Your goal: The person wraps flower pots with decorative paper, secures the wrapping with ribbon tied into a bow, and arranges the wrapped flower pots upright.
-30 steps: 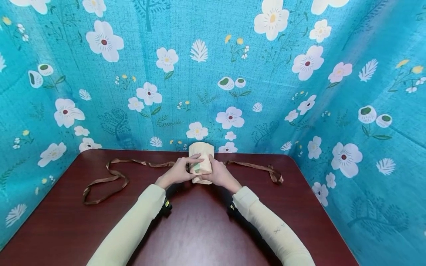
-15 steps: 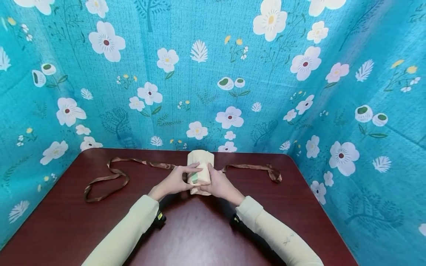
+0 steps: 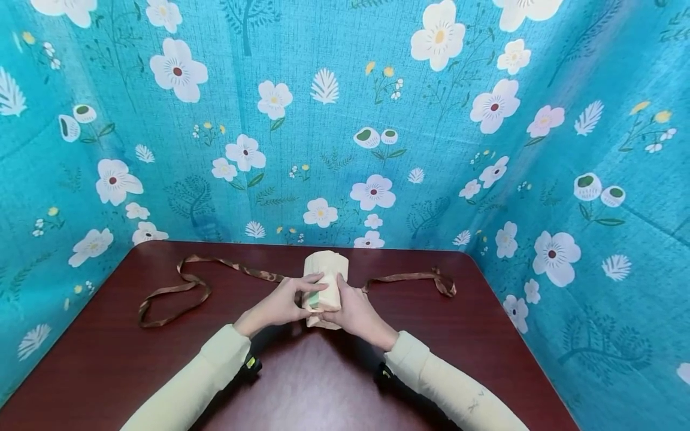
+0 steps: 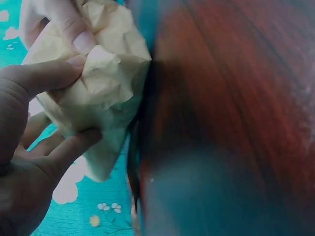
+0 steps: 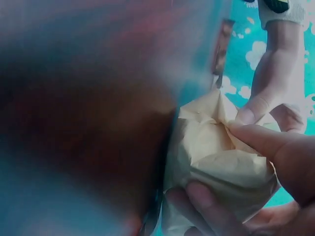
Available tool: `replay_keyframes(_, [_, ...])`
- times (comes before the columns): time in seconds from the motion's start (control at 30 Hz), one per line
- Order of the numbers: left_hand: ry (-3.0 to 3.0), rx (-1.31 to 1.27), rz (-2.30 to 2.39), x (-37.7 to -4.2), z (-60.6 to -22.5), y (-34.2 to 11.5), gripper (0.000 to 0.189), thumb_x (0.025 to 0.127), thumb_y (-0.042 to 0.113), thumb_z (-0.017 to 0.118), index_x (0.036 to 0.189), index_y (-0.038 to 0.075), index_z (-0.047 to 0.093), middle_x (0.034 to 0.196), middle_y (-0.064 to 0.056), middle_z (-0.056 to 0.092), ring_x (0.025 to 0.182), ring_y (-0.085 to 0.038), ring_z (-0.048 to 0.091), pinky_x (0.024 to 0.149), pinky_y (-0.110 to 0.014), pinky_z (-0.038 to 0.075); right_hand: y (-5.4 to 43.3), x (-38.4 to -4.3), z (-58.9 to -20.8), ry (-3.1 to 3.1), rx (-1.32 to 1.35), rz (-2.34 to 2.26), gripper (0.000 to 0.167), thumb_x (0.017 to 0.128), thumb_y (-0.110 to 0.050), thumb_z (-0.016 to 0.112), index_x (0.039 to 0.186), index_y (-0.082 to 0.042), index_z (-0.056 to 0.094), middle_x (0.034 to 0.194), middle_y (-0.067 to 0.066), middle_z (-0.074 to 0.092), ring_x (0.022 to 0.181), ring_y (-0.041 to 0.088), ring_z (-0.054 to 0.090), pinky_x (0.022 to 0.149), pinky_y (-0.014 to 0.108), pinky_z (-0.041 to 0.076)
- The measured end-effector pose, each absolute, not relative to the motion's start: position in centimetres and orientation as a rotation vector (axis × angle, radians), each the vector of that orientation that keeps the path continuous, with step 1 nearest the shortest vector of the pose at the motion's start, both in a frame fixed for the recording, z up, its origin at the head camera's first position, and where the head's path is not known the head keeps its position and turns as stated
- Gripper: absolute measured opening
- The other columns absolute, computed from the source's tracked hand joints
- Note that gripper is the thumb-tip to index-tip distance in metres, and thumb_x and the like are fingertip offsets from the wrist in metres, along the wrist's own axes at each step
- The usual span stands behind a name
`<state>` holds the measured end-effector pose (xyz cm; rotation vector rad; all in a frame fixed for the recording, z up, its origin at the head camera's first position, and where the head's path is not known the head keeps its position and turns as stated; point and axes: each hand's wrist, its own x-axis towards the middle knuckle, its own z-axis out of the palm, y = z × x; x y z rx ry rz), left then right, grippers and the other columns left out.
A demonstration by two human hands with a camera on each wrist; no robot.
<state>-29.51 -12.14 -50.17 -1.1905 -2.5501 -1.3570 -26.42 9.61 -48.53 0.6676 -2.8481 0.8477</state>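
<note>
A cream paper-wrapped bundle (image 3: 326, 263), roughly cylindrical with a small green patch, is held between both hands near the table's far edge. On its left side my left hand (image 3: 277, 303) grips it, thumb at the near end and fingers over the top. Opposite, my right hand (image 3: 360, 310) holds the right side. In the left wrist view, the creased paper end (image 4: 110, 73) is pinched near both thumbs. Folded flaps (image 5: 216, 135) show in the right wrist view, with the right thumb pressing on them and its fingers curled underneath. Whatever lies inside the paper is hidden.
A brown ribbon (image 3: 261, 275) lies across the dark red table (image 3: 329, 383), curling back toward the left, its other part (image 3: 401, 277) ending in a loop at right. Blue floral cloth (image 3: 334, 149) hangs behind and along both sides.
Both hands have drawn the paper bundle slightly nearer along the table, keeping their grip. The ribbon stays about where it was. The head view has shifted a little.
</note>
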Motion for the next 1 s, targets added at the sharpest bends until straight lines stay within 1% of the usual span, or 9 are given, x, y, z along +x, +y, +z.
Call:
replay_keyframes(0.13, [-2.514,-1.172,-1.418,-29.9,-50.6,-11.7,0.064,0.078,-0.010,0.078,0.138,0.009,0.065,0.156,-0.017,0.045,0.146,-0.032,0.041,0.056,-0.021,0.045,9.7,-27.2,-48.5,-2.891,0.614,0.881,0.105,0.079,-0.033,0.089,0.154,0.011,0.029,0.122,0.021,0.067,0.096,0.027,0.070,0.084,0.042,0.057])
replay_keyframes(0.27, [-2.511,-1.157,-1.438,-30.3,-51.1,-11.6,0.064,0.080,-0.011,0.076,0.139,0.009,0.064,0.157,-0.015,0.044,0.147,-0.033,0.040,0.053,-0.023,0.043,9.7,-27.7,-48.7,-2.927,0.567,0.854,0.106,0.080,-0.035,0.088,0.156,0.007,0.029,0.125,0.021,0.067,0.094,0.027,0.070,0.077,0.039,0.058])
replay_keyframes(0.3, [-2.516,-1.152,-1.438,-30.4,-51.2,-11.6,0.063,0.080,-0.010,0.076,0.139,0.010,0.064,0.157,-0.015,0.044,0.143,-0.032,0.046,0.053,-0.024,0.042,9.7,-27.9,-48.7,-2.931,0.557,0.827,0.106,0.079,-0.036,0.088,0.156,0.007,0.029,0.125,0.021,0.067,0.094,0.028,0.070,0.077,0.041,0.059])
replay_keyframes(0.37, [-2.522,-1.142,-1.432,-30.7,-51.3,-11.6,0.063,0.081,-0.009,0.076,0.140,0.012,0.063,0.158,-0.013,0.044,0.141,-0.030,0.048,0.053,-0.026,0.043,9.6,-28.1,-48.6,-2.934,0.538,0.736,0.106,0.078,-0.040,0.089,0.155,0.006,0.032,0.126,0.020,0.066,0.096,0.029,0.070,0.076,0.043,0.059])
replay_keyframes(0.5, [-2.522,-1.127,-1.431,-31.2,-51.5,-11.7,0.064,0.082,-0.008,0.077,0.140,0.015,0.064,0.159,-0.010,0.044,0.141,-0.026,0.049,0.054,-0.026,0.043,9.2,-28.6,-48.0,-2.912,0.521,0.612,0.107,0.073,-0.041,0.092,0.153,0.004,0.038,0.144,0.025,0.054,0.114,0.039,0.062,0.081,0.052,0.058])
replay_keyframes(0.57, [-2.523,-1.136,-1.443,-31.3,-51.6,-11.8,0.065,0.082,-0.007,0.077,0.141,0.016,0.063,0.159,-0.009,0.043,0.147,-0.026,0.040,0.056,-0.025,0.044,8.9,-28.8,-47.8,-2.904,0.553,0.595,0.106,0.072,-0.037,0.093,0.153,0.004,0.039,0.152,0.027,0.044,0.125,0.044,0.054,0.087,0.055,0.057])
replay_keyframes(0.77, [-2.549,-1.150,-1.529,-31.2,-51.8,-12.2,0.064,0.085,0.004,0.080,0.144,0.020,0.060,0.162,-0.006,0.038,0.152,-0.022,0.031,0.077,-0.030,0.054,8.4,-29.1,-47.5,-2.931,0.681,0.584,0.103,0.076,-0.027,0.092,0.155,0.004,0.035,0.159,0.024,0.038,0.143,0.045,0.039,0.105,0.053,0.048])
replay_keyframes(0.87, [-2.549,-1.160,-1.530,-31.3,-51.6,-12.5,0.064,0.086,0.004,0.080,0.144,0.019,0.060,0.162,-0.007,0.038,0.152,-0.024,0.032,0.079,-0.032,0.056,8.4,-29.4,-47.3,-2.938,0.735,0.536,0.102,0.076,-0.028,0.092,0.154,0.006,0.036,0.158,0.024,0.039,0.144,0.041,0.039,0.110,0.050,0.045])
replay_keyframes(1.0, [-2.546,-1.197,-1.371,-31.6,-51.2,-12.6,0.064,0.086,0.001,0.080,0.144,0.015,0.059,0.159,-0.012,0.042,0.149,-0.027,0.038,0.066,-0.027,0.054,8.1,-30.1,-46.6,-2.923,0.806,0.448,0.100,0.072,-0.030,0.094,0.149,0.010,0.042,0.151,0.027,0.047,0.135,0.039,0.052,0.106,0.047,0.049])
